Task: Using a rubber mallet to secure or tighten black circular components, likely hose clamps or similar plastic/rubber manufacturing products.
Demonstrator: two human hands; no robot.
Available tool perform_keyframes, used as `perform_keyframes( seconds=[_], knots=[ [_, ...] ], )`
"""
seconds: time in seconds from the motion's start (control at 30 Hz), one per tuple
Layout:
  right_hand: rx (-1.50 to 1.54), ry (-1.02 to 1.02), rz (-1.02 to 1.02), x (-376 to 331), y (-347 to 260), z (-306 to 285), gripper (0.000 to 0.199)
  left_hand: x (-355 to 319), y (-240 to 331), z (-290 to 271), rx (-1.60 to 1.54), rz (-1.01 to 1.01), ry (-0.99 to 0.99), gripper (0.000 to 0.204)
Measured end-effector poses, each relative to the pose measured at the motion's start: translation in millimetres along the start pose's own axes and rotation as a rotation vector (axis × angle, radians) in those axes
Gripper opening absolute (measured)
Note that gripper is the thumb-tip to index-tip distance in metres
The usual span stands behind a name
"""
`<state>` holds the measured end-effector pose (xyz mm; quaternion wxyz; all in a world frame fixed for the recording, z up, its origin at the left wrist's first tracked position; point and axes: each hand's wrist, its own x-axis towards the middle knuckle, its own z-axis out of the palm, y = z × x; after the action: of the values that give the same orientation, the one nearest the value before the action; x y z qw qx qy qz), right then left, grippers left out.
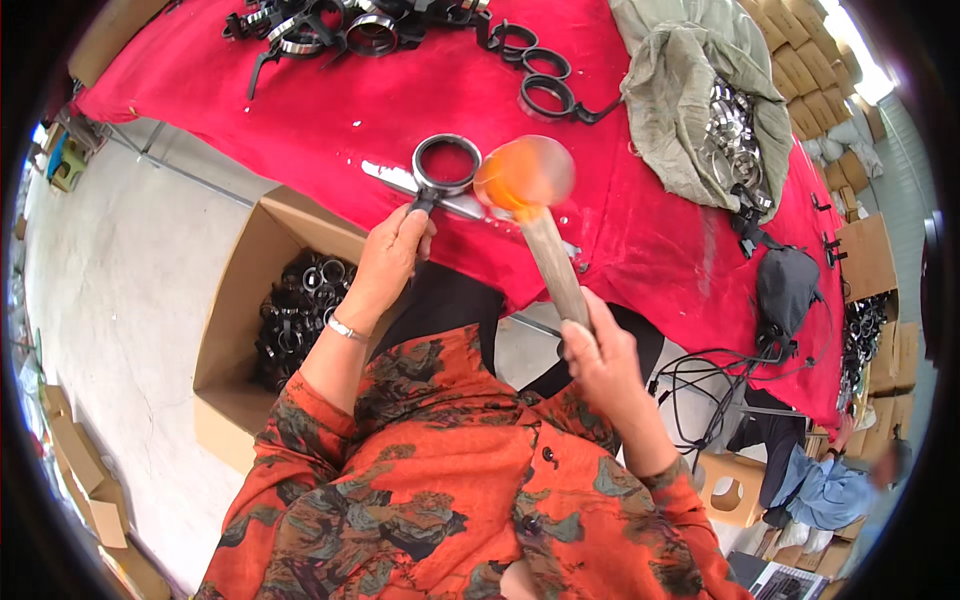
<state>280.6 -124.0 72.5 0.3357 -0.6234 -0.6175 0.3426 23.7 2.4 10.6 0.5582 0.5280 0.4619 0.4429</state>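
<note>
My left hand [385, 262] is closed on the short black stem of a black ring clamp [447, 188], its round part lying over a flat metal bar [392, 178] at the table's near edge. In my right hand [607, 360] is a mallet [552, 262], gripped by its wooden handle. The orange and clear mallet head is blurred and hangs just right of the ring. Farther back on the red cloth [420, 100] lie a heap of black and silver ring clamps [372, 36] and several more black rings [547, 112].
An open cardboard box [225, 325] with many black ring parts [300, 315] stands left of my legs. A grey-green sack [655, 110] spills metal bands [735, 130] at right. Near it are a black pouch [787, 290] and cables [700, 375]. A person in blue [822, 490] is at lower right.
</note>
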Motion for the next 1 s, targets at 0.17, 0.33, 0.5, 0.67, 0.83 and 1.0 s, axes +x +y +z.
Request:
perform_keyframes(
  seconds=[0.17, 0.33, 0.5, 0.67, 0.83, 1.0],
  knots=[
    [0.306, 0.095, 0.110, 16.0, -53.9, -29.9, 0.046, -4.0, 0.4, -10.9, 0.047, 0.018, 0.013, 0.040],
    [0.136, -0.027, 0.141, 38.2, -39.2, -2.9, 0.042, 1.2, 2.3, -5.4, 0.008, 0.030, 0.004, 0.038],
    [0.352, -0.112, 0.306, 62.7, -68.6, -17.3, 0.039, -2.7, -6.3, -6.9, -0.010, 0.032, 0.033, 0.036],
    [0.285, -0.032, 0.104, 78.1, -71.7, -4.0, 0.040, -3.1, -2.4, -4.9, 0.027, 0.056, 0.029, 0.038],
    [0.091, -0.158, 0.262, 112.8, -85.1, -17.7, 0.037, 2.9, -10.6, -8.6, 0.065, 0.049, -0.001, 0.039],
    [0.159, -0.042, 0.035, 95.1, -80.6, -5.9, 0.038, -1.8, -6.0, -6.2, 0.067, 0.104, 0.021, 0.039]
  ],
)
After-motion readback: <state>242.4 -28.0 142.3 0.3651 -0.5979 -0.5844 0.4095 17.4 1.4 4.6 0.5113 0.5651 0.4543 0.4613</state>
